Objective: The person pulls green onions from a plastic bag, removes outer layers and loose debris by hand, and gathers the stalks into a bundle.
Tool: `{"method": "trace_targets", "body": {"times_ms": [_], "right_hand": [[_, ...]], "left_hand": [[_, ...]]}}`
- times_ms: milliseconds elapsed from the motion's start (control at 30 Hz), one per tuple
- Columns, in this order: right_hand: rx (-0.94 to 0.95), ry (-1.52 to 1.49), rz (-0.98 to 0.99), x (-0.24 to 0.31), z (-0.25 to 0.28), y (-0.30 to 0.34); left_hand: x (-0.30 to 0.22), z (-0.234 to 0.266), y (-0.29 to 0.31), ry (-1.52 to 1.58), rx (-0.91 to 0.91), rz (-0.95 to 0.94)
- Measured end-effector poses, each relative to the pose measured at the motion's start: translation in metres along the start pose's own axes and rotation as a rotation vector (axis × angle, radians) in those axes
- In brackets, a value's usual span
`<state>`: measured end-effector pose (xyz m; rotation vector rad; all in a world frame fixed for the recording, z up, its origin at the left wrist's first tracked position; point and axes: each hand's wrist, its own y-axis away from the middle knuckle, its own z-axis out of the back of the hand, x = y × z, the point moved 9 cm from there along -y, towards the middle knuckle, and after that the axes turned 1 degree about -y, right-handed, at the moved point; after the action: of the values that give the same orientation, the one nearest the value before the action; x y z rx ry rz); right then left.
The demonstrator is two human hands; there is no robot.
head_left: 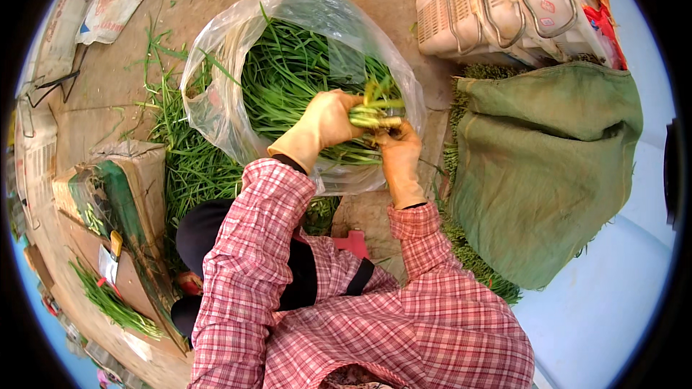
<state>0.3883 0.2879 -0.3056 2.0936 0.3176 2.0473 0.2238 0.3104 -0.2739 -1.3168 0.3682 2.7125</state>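
A clear plastic bag (pixel 205 112) stands open before me, full of long green leaves (pixel 285 83). Over its near right side I hold a small bunch of green stalks (pixel 373 117) with pale ends. My left hand (pixel 317 126), in a pale yellow rubber glove, is closed round the bunch. Gloved the same way, my right hand (pixel 401 162) has its fingers bent together against the stalk ends from below. Its fingertips are partly hidden and slightly blurred.
Loose greens (pixel 191 166) lie left of the bag. A knife (pixel 109 263) and a tied bundle of greens (pixel 115 302) lie on a board at the lower left. On the right, a green cloth (pixel 540 166) covers stacked stalks (pixel 468 245); plastic crates (pixel 497 7) stand behind.
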Motion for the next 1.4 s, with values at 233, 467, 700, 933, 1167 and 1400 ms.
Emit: {"method": "trace_targets", "body": {"times_ms": [233, 467, 700, 933, 1167, 1400], "right_hand": [[-0.077, -0.133, -0.195, -0.03, 0.019, -0.007], [0.178, 1.023, 0.768, 0.115, -0.011, 0.003], [0.424, 1.376, 0.349, -0.022, -0.026, -0.02], [0.422, 1.328, 0.364, -0.124, 0.025, -0.022], [0.476, 1.625, -0.045, -0.206, 0.053, -0.011], [0.037, 0.95, 0.44, 0.065, -0.001, -0.037]], "left_hand": [[0.025, 0.004, -0.001, 0.541, -0.104, 0.232], [0.05, -0.011, -0.002, 0.457, -0.199, 0.218], [0.049, -0.018, -0.006, 0.456, -0.191, 0.187], [0.041, 0.044, 0.006, 0.817, -0.457, 0.279], [-0.018, 0.173, 0.036, 0.794, -0.8, 0.059], [0.028, 0.149, 0.048, 0.834, -0.739, 0.142]]}}
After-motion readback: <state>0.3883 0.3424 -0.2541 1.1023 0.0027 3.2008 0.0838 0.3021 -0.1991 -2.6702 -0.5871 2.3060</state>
